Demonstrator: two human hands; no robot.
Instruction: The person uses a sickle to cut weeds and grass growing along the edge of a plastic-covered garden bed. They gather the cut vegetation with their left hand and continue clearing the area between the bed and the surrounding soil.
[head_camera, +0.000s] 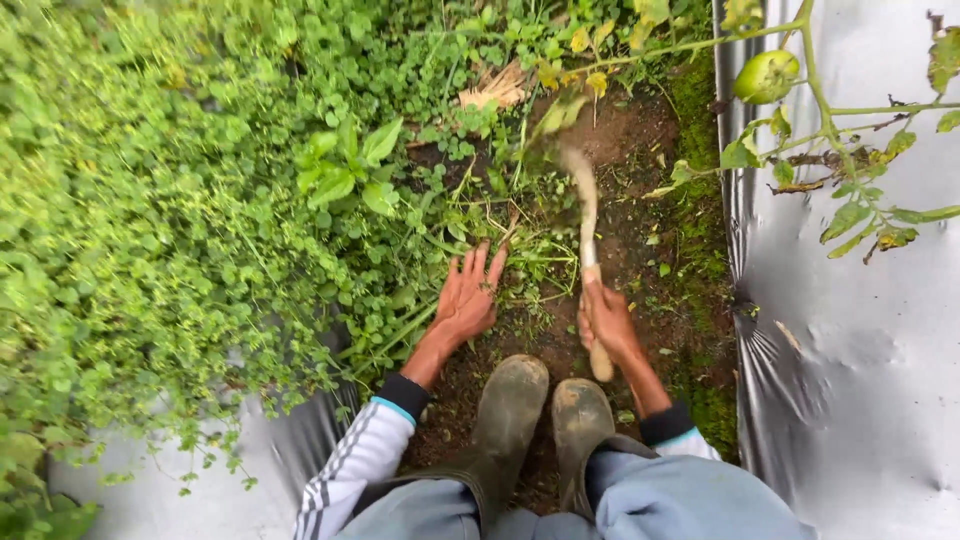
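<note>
Smooth pale wooden tool handle (590, 250), matt mud-caked rubber boots (510, 405), glossy silver plastic sheeting (860, 330).

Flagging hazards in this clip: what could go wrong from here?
The right hand swings a wooden-handled tool, its blurred head close to the left hand spread flat on the weeds; a stray stroke might hit fingers. The boots also sit near its path. A wide swing could tear the plastic sheet.

A single head-worn camera looks steeply down from close above the person's own arms. The left hand (465, 298) and right hand (605, 322) sit just below centre, boots (540, 410) beneath them, weeds beyond.
</note>
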